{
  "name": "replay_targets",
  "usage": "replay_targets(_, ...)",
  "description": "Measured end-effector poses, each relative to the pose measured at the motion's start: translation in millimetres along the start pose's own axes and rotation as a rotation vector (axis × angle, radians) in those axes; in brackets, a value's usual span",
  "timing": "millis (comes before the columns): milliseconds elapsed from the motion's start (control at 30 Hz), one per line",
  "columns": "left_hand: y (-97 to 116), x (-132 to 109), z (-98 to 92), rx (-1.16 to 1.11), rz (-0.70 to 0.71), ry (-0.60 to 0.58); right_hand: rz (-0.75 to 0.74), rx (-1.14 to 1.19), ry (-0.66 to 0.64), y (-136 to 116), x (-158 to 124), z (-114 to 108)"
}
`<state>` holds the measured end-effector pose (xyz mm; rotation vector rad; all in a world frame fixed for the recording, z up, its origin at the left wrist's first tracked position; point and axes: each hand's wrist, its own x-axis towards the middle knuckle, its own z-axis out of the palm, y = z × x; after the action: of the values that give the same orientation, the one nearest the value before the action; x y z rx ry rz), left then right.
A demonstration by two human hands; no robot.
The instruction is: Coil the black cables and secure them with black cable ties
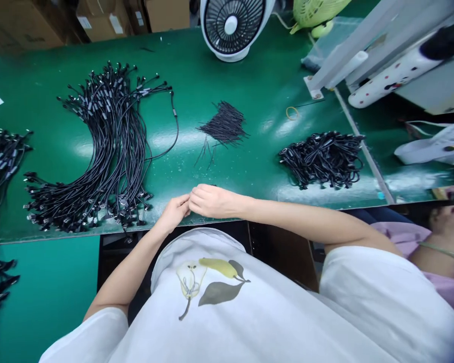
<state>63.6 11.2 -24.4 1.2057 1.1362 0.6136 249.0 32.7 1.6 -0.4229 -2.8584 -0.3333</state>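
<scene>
My left hand (176, 212) and my right hand (207, 200) meet at the front edge of the green table (189, 174). Fingers of both are closed together; whatever they grip is hidden, apart from a small dark tip past my right hand. Beyond them lies a pile of thin black ties (225, 123), with a few strays in front. A big bundle of straight black cables (113, 146) is spread to the left of my hands. On the right sits a heap of coiled black cables (321, 159).
A white fan (230, 30) stands at the back. More cables (0, 161) lie far left. A metal frame (340, 55), a patterned white cylinder (397, 80) and a yellow band (292, 113) are right. Another person's arm (446, 242) shows at the right edge.
</scene>
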Motion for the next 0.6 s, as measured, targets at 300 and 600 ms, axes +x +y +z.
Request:
replay_targets(300,-4.1,4.5,5.7,-0.168,-0.299,-0.184,-0.134,-0.039,-0.343,-14.0,10.1,-7.6)
replay_targets(600,6.3,14.9,24.4,-0.441,-0.428,0.199,0.218,0.18,-0.449,-0.6,15.6,13.0)
